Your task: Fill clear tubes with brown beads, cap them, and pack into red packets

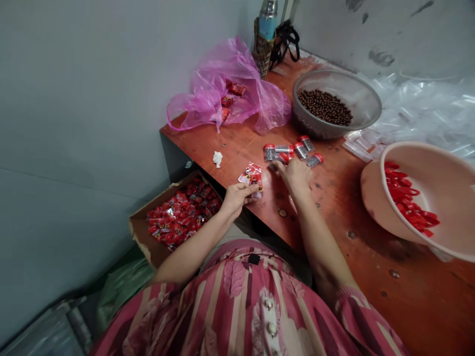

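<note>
Red wrappers pinched by the surface's near edge, jars lying farther in.
The left hand grasps the wrappers; a slack pinch there could let them slip over the edge. The right hand is at the jars, whether gripping one I cannot tell; a knuckle's brush could start one rolling.

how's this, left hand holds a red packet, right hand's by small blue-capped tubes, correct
Not quite: the head view shows red caps on the small tubes, not blue. The rest stands: left hand holding a red packet, right hand by the tubes.
</note>
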A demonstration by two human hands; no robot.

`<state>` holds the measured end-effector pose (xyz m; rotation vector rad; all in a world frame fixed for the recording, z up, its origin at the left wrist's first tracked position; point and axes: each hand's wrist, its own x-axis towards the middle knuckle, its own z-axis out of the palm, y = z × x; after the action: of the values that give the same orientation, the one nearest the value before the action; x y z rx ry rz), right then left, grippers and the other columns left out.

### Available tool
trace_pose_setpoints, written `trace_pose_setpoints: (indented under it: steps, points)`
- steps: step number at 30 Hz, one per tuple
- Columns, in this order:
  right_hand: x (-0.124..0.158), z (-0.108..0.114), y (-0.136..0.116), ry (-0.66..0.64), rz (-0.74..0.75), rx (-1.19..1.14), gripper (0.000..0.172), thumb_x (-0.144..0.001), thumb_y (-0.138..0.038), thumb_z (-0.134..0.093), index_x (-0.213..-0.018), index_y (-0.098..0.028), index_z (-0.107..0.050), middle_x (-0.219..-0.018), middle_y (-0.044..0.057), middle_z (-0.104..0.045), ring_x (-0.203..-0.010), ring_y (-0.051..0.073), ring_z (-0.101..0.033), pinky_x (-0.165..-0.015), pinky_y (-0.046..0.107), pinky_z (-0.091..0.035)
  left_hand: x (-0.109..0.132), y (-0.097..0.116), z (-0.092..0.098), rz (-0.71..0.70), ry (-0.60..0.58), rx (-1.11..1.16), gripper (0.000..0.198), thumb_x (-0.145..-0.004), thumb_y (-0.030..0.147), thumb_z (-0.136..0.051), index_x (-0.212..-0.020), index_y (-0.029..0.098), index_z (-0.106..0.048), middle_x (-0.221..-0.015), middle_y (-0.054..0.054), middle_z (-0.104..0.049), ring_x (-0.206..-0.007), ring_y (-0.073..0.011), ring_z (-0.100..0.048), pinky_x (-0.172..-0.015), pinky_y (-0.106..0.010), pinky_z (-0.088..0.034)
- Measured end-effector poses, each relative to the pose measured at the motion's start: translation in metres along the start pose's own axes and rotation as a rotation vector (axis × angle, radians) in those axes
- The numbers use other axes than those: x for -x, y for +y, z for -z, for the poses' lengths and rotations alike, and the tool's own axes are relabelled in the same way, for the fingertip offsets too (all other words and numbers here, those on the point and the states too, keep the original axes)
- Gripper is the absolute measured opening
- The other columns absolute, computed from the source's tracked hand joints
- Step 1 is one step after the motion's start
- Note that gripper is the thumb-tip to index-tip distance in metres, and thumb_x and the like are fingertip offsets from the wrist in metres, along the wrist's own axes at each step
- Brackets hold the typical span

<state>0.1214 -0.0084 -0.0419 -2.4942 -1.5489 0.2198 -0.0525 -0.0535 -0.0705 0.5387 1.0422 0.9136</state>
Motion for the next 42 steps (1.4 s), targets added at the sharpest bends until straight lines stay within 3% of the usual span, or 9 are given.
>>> trace_pose_setpoints:
  steps: [5,8,12,15,19,25,33,42]
  points:
    - [-0.014,-0.01,-0.009,0.014,0.019,-0.091,0.047,-0.076,-0.051,-0.058,-0.1,-0.012,-0.063,-0.099,0.021,-0.068,-0.094,0.033,-0.063,-0.078,0.043,-0.047,-0.001,0.004,0.002,0.03,0.067,0.216,0.024,-0.063,0.025,-0.08,-0.069,0.009,-0.064,-0.063,-0.002,-0.066,-0.051,-0.0082,-0.061,-0.048,-0.018,-0.052]
    - [-0.005,-0.013,-0.004,0.029,0.073,-0.375,0.034,-0.073,-0.045,-0.061,-0.091,-0.016,-0.062,-0.088,0.012,-0.069,-0.085,0.028,-0.064,-0.074,0.039,-0.048,-0.002,0.009,0.003,0.049,0.101,0.37,0.021,-0.069,0.025,-0.077,-0.074,0.011,-0.062,-0.064,-0.002,-0.066,-0.051,-0.0097,-0.062,-0.05,-0.02,-0.053]
    - [0.044,-0.007,0.007,-0.114,0.103,-1.014,0.032,-0.073,-0.045,-0.064,-0.089,-0.018,-0.058,-0.075,0.003,-0.066,-0.061,0.017,-0.061,-0.055,0.029,-0.048,-0.006,0.012,0.001,0.053,0.109,0.495,0.019,-0.073,0.025,-0.074,-0.076,0.012,-0.061,-0.069,-0.004,-0.068,-0.057,-0.0137,-0.066,-0.055,-0.023,-0.055]
    - [0.089,-0.005,0.009,-0.221,0.069,-1.19,0.03,-0.073,-0.042,-0.069,-0.089,-0.019,-0.057,-0.068,-0.001,-0.065,-0.053,0.013,-0.058,-0.049,0.025,-0.047,-0.01,0.011,-0.004,0.027,0.067,0.548,0.018,-0.075,0.025,-0.073,-0.081,0.013,-0.061,-0.073,-0.003,-0.068,-0.063,-0.0145,-0.068,-0.062,-0.026,-0.056]
    - [0.117,-0.014,0.005,-0.225,0.049,-1.242,0.028,-0.075,-0.039,-0.069,-0.092,-0.02,-0.056,-0.073,-0.001,-0.066,-0.057,0.012,-0.061,-0.05,0.024,-0.05,-0.011,0.007,-0.018,-0.016,0.009,0.563,0.02,-0.072,0.025,-0.075,-0.08,0.013,-0.061,-0.07,0.0,-0.066,-0.059,-0.0096,-0.063,-0.059,-0.021,-0.052]
    - [0.114,-0.021,0.006,-0.166,0.025,-1.29,0.029,-0.075,-0.039,-0.07,-0.091,-0.018,-0.056,-0.074,-0.001,-0.067,-0.057,0.012,-0.062,-0.05,0.024,-0.051,-0.006,0.005,-0.031,-0.06,-0.056,0.515,0.027,-0.066,0.028,-0.079,-0.076,0.012,-0.059,-0.064,0.002,-0.064,-0.053,-0.0075,-0.059,-0.056,-0.019,-0.048]
    - [0.111,-0.016,0.011,-0.114,0.026,-1.328,0.027,-0.075,-0.036,-0.07,-0.089,-0.018,-0.057,-0.071,-0.001,-0.067,-0.055,0.012,-0.062,-0.049,0.024,-0.05,-0.003,0.008,-0.036,-0.134,-0.145,0.331,0.04,-0.054,0.034,-0.085,-0.077,0.01,-0.064,-0.067,-0.002,-0.068,-0.058,-0.0116,-0.063,-0.061,-0.024,-0.05]
    - [0.107,-0.024,0.019,0.026,0.116,-1.263,0.026,-0.074,-0.033,-0.072,-0.093,-0.019,-0.06,-0.08,0.0,-0.069,-0.065,0.013,-0.065,-0.058,0.025,-0.053,-0.005,0.001,-0.031,-0.067,-0.249,0.17,0.033,-0.058,0.034,-0.083,-0.076,0.01,-0.068,-0.07,-0.003,-0.069,-0.059,-0.0097,-0.061,-0.06,-0.022,-0.049]
